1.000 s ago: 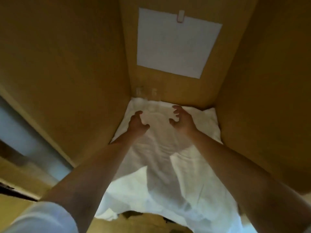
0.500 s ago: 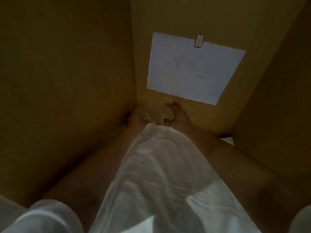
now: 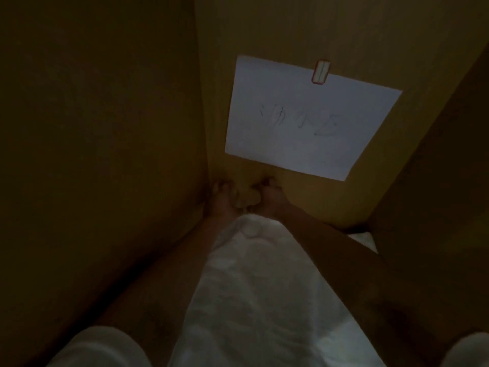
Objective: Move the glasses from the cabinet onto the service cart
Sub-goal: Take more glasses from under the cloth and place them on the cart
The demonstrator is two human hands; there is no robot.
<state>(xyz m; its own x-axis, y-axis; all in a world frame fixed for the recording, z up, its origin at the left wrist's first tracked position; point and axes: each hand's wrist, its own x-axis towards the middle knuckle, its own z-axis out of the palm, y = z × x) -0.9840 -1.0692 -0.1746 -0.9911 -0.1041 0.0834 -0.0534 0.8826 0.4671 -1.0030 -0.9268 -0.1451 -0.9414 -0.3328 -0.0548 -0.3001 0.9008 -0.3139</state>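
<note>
Reaching deep into the cabinet, the person is closing both hands on the glasses, which are standing in the back left corner on the far edge of the white cloth, just below the sheet of paper clipped to the rear wall. A second ago the hands were hovering with spread fingers over the middle of the cloth, well short of the corner. Half a second ago they were arriving at the glasses. Now the arms are lying nearly straight, and the view is pressing further in and growing darker.

The left hand is curling its fingers over the glass nearest the side wall. The right hand is wrapping thumb and fingers round the glass beside it. The dim light is hiding where one glass ends and the next begins. A pale round shape is showing on the cloth just in front of the hands; whether it is a further glass cannot be told.

By this reading the reach is ending and the grasp is forming. Nothing is yet lifting off the cloth. The service cart is lying out of view, so the whole carry is still remaining.
</note>
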